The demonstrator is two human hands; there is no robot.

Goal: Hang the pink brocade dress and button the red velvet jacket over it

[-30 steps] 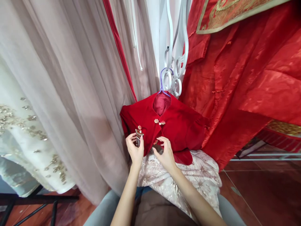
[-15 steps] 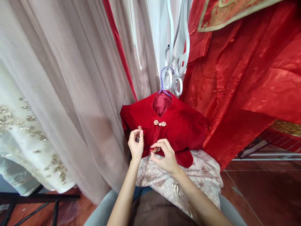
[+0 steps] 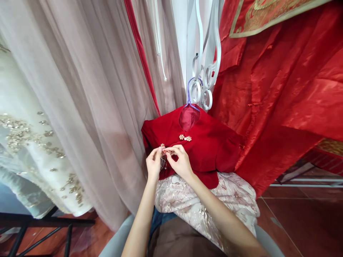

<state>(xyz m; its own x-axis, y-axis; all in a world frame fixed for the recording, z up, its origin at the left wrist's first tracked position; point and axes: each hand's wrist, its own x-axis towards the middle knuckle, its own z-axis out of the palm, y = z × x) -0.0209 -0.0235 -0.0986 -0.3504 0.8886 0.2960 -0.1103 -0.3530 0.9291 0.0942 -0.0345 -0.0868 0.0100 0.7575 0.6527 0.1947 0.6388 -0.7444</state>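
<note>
At the far left hangs a white dress (image 3: 16, 134) with gold beading, and beside it grey-pink gauze (image 3: 88, 89). Next comes the person's left hand (image 3: 154, 165), at much the same spot over the red jacket (image 3: 209, 153) as half a second ago. Its thumb and finger are pinched on the left flower button (image 3: 162, 145); exactly which bit lies between them is too small to tell. A beaded tassel (image 3: 163, 162) dangles just below the fingertips.

The right hand (image 3: 180, 161) has changed most: from lower down and apart, it has come up and across, and its fingertips now meet the left ones. Its thumb and forefinger grasp the right flower button (image 3: 168, 152), now just beside its partner, with the jacket's right front seemingly drawn over with it. In effect the lower pair is being matched up, though whether the two have joined is hidden.

Slightly further right, the upper buttons (image 3: 185, 138) sit fastened below the neck. The jacket hangs from a purple hanger (image 3: 189, 94), its hem over a pale patterned cloth (image 3: 206, 200) on the person's lap.
</note>
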